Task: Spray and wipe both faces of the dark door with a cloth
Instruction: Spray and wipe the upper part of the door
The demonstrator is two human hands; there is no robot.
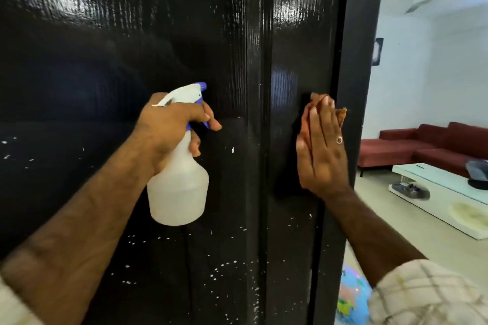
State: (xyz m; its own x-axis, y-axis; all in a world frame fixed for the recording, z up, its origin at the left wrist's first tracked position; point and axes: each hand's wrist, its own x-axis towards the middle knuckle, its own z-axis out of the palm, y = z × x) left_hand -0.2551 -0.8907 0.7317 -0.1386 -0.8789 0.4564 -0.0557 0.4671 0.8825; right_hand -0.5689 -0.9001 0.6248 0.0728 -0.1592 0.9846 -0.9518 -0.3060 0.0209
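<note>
- Pressing the orange cloth (314, 109) flat against the dark door (118, 47) with the right hand (320, 150), fingers straight, near the door's right edge.
- Gripping the spray bottle (178, 179) by its neck in the left hand (169, 126), forefinger curling over the trigger, nozzle facing the panel.
- Keeping the palm flat and working in overlapping strokes, probably best for lifting the white specks lower down.
- Showing gloss and glare across the upper panel.
- Opening past the door edge onto a red sofa (427, 145) and a white low bench (446, 192).
</note>
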